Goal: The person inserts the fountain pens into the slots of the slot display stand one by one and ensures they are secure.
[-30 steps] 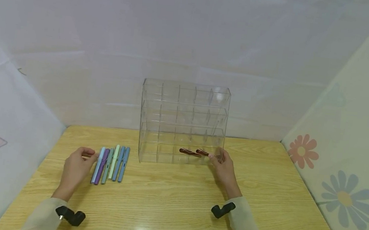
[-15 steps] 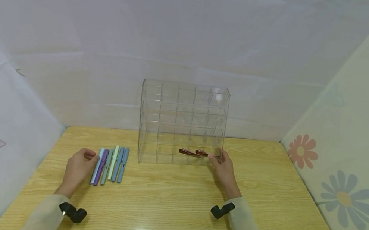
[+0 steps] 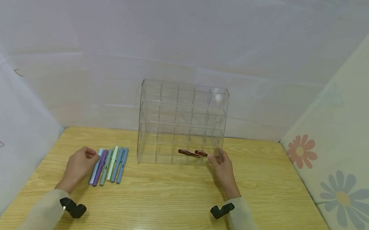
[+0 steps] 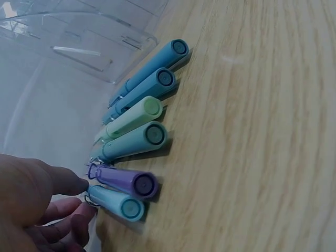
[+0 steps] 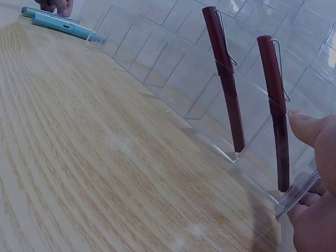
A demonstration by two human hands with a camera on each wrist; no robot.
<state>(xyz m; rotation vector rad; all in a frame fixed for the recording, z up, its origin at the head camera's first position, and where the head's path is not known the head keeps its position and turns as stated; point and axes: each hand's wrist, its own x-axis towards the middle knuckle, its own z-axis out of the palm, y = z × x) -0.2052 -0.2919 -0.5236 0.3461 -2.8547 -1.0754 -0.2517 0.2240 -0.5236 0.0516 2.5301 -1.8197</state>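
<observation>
My left hand (image 3: pixel 79 166) is at the left end of a row of pens on the table, pinching the clip end of the light blue pen (image 4: pixel 123 203) between thumb and fingers. Right beside it lies a purple pen (image 4: pixel 128 182). My right hand (image 3: pixel 224 171) grips the lower right corner of a clear acrylic pen holder (image 3: pixel 146 159), thumb in front and fingers around its side. Two dark red pens (image 5: pixel 227 84) lean in the holder's lowest tier, close to my right thumb.
Beyond the purple pen lie a grey-green pen (image 4: pixel 136 143), a pale green pen (image 4: pixel 134 118) and two blue pens (image 4: pixel 152 65). The tiered holder stands near the table's (image 3: pixel 168 207) back edge, before a white cloth backdrop (image 3: pixel 108 66).
My left hand has shifted slightly right, its fingertips now over the light blue pen's upper part. My right hand keeps its grip on the holder.
</observation>
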